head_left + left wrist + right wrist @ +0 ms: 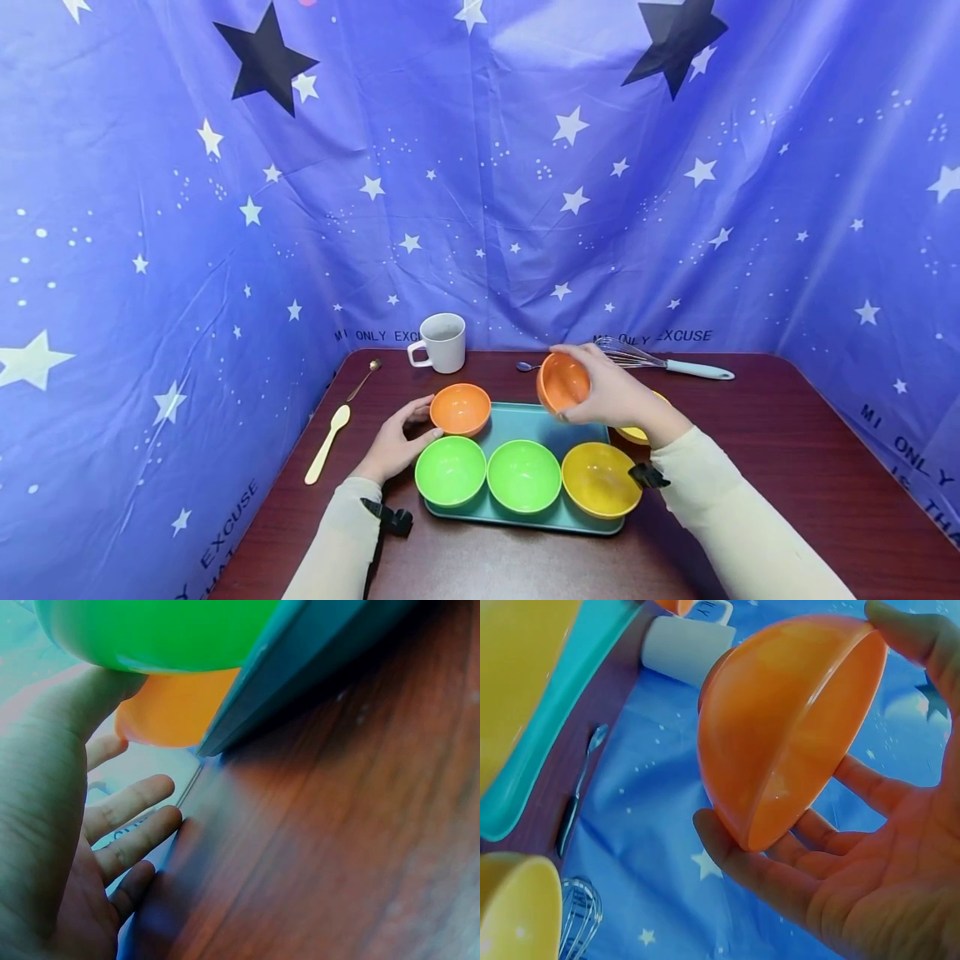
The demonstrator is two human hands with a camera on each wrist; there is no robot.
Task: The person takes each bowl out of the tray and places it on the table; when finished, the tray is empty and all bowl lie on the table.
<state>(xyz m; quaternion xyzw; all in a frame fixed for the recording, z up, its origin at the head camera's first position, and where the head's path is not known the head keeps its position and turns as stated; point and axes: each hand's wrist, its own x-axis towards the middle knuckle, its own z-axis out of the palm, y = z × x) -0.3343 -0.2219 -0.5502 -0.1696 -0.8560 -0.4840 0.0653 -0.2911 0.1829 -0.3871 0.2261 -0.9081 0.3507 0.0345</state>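
My right hand (609, 392) grips an orange bowl (772, 727) by its rim, thumb on one side and fingers on the other. The bowl is raised and tilted, its inside turned toward the palm. On the left, my left hand (399, 437) rests beside a second orange bowl (461, 408). Its thumb and one fingertip (112, 746) are right at that bowl's side, with the other fingers spread. That bowl sits at the back left of a teal tray (517, 414). Along the tray's front stand a green bowl (451, 471), another green bowl (524, 476) and a yellow bowl (601, 481).
Behind my right wrist is another yellow bowl (636, 435), partly hidden. A white mug (444, 342), a whisk (667, 365) and a small spoon (525, 367) lie toward the back. To the left are a gold spoon (364, 382) and a cream spoon (327, 443).
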